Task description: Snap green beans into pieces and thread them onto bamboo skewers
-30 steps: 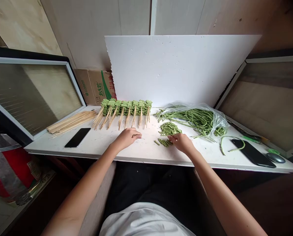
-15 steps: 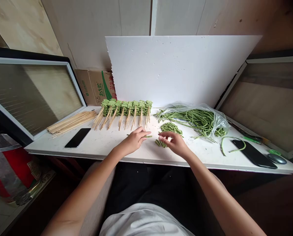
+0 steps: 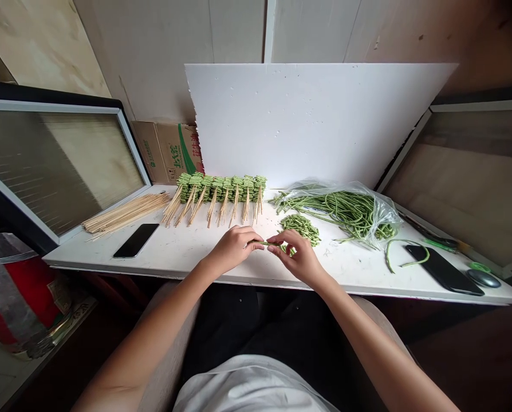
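Observation:
Between my two hands runs a thin green bean, pinched at both sides by the fingertips. My left hand is closed on its left part, and my right hand is closed on its right part, thumb and forefinger together. Just behind my right hand lies a pile of short cut bean pieces; a few more pieces are partly hidden under that hand. Further back on the left, bundles of skewered bean pieces stand in a row, their bare stick ends pointing toward me.
Loose bamboo skewers and a phone lie at the left of the white table. A plastic bag of long beans sits back right. At the right are a single bean, a black phone and a round dark object.
My hands have come closer together, and the right fingers have closed on the bean. The bean is lifted slightly and lies nearer to me than before.

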Motion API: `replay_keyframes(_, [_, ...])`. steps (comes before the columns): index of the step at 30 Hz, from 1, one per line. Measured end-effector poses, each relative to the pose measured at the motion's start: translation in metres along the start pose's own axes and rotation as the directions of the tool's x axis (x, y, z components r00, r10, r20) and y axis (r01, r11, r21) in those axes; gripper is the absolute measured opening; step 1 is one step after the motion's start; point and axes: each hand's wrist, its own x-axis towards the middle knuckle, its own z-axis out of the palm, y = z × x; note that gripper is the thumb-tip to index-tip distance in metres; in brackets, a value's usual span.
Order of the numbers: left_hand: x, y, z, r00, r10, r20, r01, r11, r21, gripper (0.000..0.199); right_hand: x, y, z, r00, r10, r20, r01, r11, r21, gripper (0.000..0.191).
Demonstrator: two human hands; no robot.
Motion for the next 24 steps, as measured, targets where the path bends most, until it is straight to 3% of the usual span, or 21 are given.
replay_keyframes(9, [0.0,0.006,0.006,0.992,0.126,0.014,-0.127,0.992,0.021,0.024,-0.002,-0.007,0.009,0.996,-0.08,-0.049,0.081,0.997,0.003,0.014])
replay_keyframes(15, [0.001,0.008,0.006,0.988,0.14,0.071,-0.139,0.99,-0.025,0.036,-0.002,-0.001,0.011,0.991,-0.133,-0.003,0.133,0.991,0.003,0.024])
replay_keyframes(18, [0.002,0.007,0.008,0.988,0.138,0.062,-0.136,0.99,-0.043,0.034,-0.001,-0.002,0.01,0.988,-0.153,0.008,0.153,0.988,-0.009,0.019])
replay_keyframes(21, [0.002,-0.006,0.003,0.991,0.122,0.061,-0.122,0.992,-0.018,0.034,0.002,-0.003,0.001,0.98,-0.199,0.006,0.199,0.977,-0.072,0.017])
replay_keyframes(24, [-0.002,-0.035,-0.018,1.0,-0.018,-0.013,0.018,0.999,0.05,0.032,0.005,0.005,-0.019,0.973,-0.221,-0.063,0.209,0.966,-0.154,0.019])
